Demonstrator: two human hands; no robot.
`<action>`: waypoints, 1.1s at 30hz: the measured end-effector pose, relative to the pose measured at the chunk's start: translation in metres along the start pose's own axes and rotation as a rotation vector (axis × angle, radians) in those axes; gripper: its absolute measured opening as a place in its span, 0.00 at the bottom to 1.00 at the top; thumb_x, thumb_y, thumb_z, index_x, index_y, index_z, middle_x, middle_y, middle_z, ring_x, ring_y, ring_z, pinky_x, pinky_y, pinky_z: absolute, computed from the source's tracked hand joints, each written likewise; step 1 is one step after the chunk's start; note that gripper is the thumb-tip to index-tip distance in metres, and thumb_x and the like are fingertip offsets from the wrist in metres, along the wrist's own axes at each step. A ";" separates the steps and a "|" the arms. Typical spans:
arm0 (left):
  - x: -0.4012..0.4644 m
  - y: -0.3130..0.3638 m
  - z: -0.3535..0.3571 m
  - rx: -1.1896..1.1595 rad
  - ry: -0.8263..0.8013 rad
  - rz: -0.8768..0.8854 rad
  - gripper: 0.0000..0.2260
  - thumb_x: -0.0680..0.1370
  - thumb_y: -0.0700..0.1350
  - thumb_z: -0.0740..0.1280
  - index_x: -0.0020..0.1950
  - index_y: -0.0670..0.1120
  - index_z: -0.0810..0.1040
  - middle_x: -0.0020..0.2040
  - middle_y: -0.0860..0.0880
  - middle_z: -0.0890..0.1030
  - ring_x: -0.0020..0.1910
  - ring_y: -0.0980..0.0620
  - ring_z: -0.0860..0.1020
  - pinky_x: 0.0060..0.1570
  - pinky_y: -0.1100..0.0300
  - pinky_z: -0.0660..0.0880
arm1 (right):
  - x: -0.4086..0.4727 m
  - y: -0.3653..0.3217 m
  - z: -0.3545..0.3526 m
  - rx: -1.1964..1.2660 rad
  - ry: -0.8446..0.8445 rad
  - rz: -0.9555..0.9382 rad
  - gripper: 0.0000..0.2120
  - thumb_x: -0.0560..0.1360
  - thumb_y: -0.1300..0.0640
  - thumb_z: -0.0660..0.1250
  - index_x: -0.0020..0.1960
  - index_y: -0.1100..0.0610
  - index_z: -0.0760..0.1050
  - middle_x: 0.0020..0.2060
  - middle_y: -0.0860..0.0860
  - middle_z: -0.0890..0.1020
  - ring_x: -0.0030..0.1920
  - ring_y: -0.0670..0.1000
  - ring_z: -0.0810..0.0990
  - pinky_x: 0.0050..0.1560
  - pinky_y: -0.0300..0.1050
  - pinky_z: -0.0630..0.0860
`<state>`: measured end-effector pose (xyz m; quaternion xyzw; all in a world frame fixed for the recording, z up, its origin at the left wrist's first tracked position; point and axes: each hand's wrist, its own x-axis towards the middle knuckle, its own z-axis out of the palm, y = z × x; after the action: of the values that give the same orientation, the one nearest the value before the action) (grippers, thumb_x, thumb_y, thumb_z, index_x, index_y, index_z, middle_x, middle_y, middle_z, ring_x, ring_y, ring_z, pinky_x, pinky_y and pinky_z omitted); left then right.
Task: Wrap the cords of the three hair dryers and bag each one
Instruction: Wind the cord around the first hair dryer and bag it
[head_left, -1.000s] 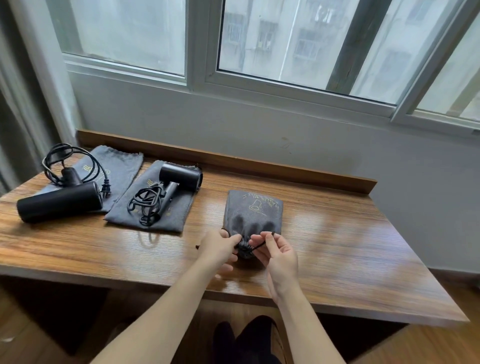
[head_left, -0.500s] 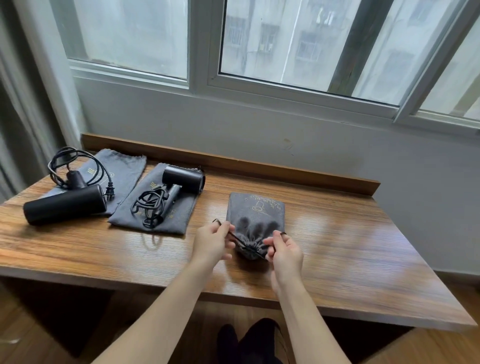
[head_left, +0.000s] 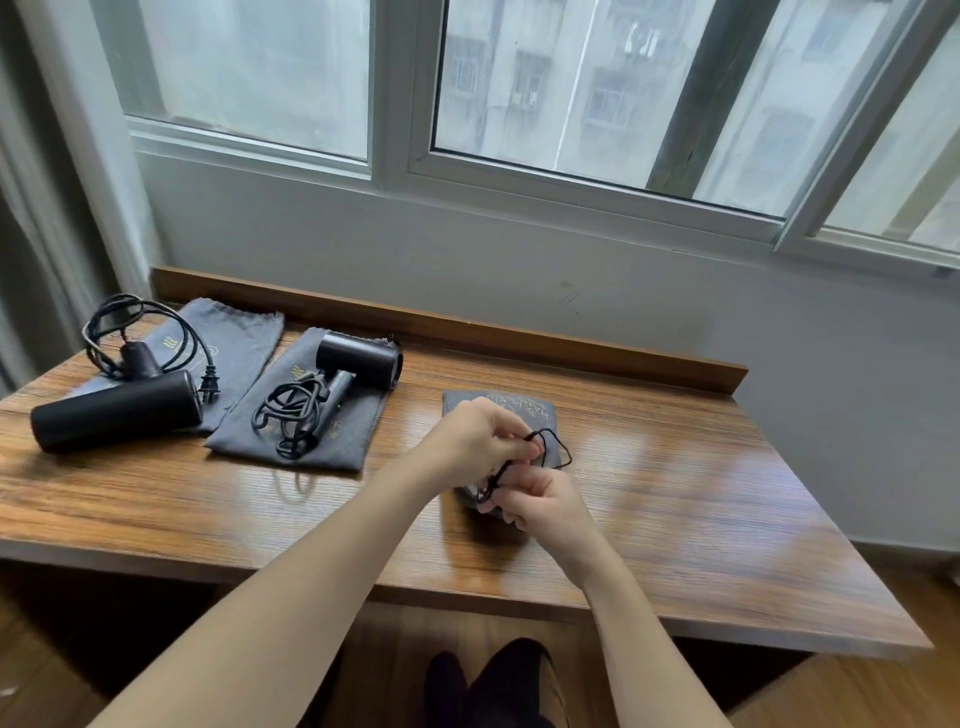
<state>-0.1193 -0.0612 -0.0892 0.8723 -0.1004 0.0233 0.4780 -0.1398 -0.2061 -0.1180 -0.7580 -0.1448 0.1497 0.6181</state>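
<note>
Both hands pinch the black drawstring over the grey bag at desk centre: left hand above, right hand below. Knot state unclear, looks half-tied. Risk: loop slips, bag reopens. Two dryers unbagged at left.

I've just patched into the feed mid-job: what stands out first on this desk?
Nearest, at centre, the left hand and right hand work the thin black drawstring of a filled dark grey cloth bag. At the left of the brown wooden desk, two black hair dryers lie unbagged on flat grey pouches, cords loose.
</note>
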 end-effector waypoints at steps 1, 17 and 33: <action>0.001 -0.001 0.001 -0.010 -0.007 -0.026 0.04 0.76 0.46 0.73 0.45 0.48 0.86 0.36 0.51 0.84 0.34 0.58 0.76 0.36 0.56 0.76 | -0.001 0.000 -0.001 -0.018 0.014 -0.018 0.12 0.76 0.67 0.67 0.36 0.59 0.81 0.31 0.52 0.83 0.29 0.43 0.72 0.32 0.33 0.68; -0.022 -0.017 -0.022 -0.134 -0.259 -0.237 0.06 0.75 0.41 0.74 0.51 0.45 0.82 0.40 0.46 0.84 0.39 0.52 0.83 0.41 0.50 0.83 | 0.000 0.008 0.002 -0.040 0.132 -0.076 0.13 0.77 0.59 0.70 0.36 0.65 0.81 0.24 0.48 0.73 0.26 0.44 0.67 0.28 0.34 0.64; -0.039 -0.011 -0.039 0.130 -0.390 -0.369 0.07 0.74 0.54 0.71 0.40 0.52 0.82 0.40 0.55 0.81 0.38 0.56 0.78 0.36 0.62 0.76 | 0.001 0.005 0.006 0.313 0.182 0.140 0.08 0.80 0.61 0.66 0.47 0.62 0.82 0.38 0.57 0.85 0.40 0.57 0.86 0.35 0.43 0.80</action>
<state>-0.1530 -0.0171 -0.0822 0.8927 -0.0283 -0.2262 0.3886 -0.1412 -0.2009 -0.1244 -0.6712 -0.0101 0.1436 0.7272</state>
